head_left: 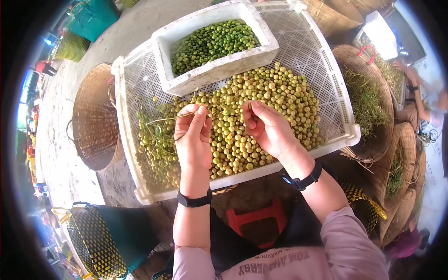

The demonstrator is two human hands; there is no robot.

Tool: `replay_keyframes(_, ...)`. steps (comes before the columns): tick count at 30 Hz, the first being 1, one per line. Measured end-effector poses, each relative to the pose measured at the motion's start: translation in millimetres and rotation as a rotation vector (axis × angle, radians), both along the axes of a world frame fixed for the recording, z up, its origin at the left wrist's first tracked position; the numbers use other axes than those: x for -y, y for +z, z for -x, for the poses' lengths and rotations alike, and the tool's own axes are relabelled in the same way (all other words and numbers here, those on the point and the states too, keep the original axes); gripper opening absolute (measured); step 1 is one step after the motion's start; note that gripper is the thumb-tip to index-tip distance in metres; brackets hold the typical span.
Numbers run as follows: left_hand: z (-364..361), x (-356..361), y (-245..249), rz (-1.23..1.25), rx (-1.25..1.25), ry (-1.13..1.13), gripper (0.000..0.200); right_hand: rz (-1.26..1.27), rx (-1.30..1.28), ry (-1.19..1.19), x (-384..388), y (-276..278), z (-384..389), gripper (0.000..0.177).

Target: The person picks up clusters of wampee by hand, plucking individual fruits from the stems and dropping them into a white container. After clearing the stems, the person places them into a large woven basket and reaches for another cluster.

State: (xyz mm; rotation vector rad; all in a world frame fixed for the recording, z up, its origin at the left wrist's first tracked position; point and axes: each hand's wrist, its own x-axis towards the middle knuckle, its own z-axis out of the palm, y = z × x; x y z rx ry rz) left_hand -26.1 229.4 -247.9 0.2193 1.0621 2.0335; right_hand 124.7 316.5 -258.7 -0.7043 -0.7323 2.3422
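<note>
While the left hand (192,125) pinches a stem (164,119) within the tray's rim (333,143), the right hand (265,122) curls apart, contents unclear.

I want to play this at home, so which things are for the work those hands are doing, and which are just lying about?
For the job:
left hand, pinching a thin stem
right hand, over loose yellow-green fruit
white tray under the fruit
probably the white box of greener fruit

Just about, it seems:
red stool
woven basket at left
black-and-yellow basket
</note>
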Motion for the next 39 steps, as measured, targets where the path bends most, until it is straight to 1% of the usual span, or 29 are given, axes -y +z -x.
replay_keyframes(1,0,0,0,0.000,0.000,0.005,0.014,-0.007,-0.002,-0.010,0,1,0,0.018)
replay_keyframes(2,-1,0,1,0.008,-0.036,0.012,0.014,-0.037,-0.037,0.056,-1,0,-1,0.020)
replay_keyframes(4,-7,-1,5,0.040,-0.108,0.028,0.014,-0.042,-0.032,0.095,3,-1,2,0.019)
replay_keyframes(5,-9,-2,5,0.040,-0.104,0.029,0.014,-0.046,-0.028,0.128,6,0,4,0.019)
replay_keyframes(6,-10,-2,4,0.030,-0.139,0.016,0.014,-0.045,0.027,0.100,10,2,5,0.021)
replay_keyframes(8,-15,-4,4,0.046,-0.181,0.005,0.013,-0.081,0.045,0.103,11,2,6,0.021)
replay_keyframes(13,-13,-3,2,0.098,-0.174,0.005,0.013,-0.086,0.032,0.102,11,0,5,0.019)
replay_keyframes(17,-8,-4,0,0.092,-0.168,0.003,0.013,-0.045,0.061,0.190,11,4,3,0.015)
replay_keyframes(21,-1,-2,2,0.080,-0.153,0.042,0.012,-0.082,0.042,0.217,6,3,-3,0.011)
replay_keyframes(23,1,-2,3,0.078,-0.149,0.068,0.013,-0.135,0.089,0.213,4,5,-4,0.011)
replay_keyframes(26,-3,-1,2,0.075,-0.159,0.015,0.013,-0.155,0.162,0.166,9,7,2,0.016)
replay_keyframes(27,-7,-2,2,0.080,-0.197,0.000,0.013,-0.153,0.202,0.138,11,9,4,0.019)
replay_keyframes(28,-10,-2,2,0.085,-0.236,-0.016,0.013,-0.129,0.154,0.148,11,5,5,0.022)
replay_keyframes(31,-13,-3,1,0.133,-0.278,-0.031,0.013,-0.083,0.029,0.144,9,-4,5,0.019)
replay_keyframes(35,-11,-4,-2,0.109,-0.277,-0.008,0.013,-0.009,0.029,0.141,12,0,3,0.018)
replay_keyframes(37,-13,-4,-1,0.118,-0.271,-0.004,0.013,0.050,0.034,0.178,13,3,3,0.018)
replay_keyframes(39,-13,-4,-1,0.123,-0.268,-0.002,0.012,0.021,0.033,0.193,13,2,3,0.019)
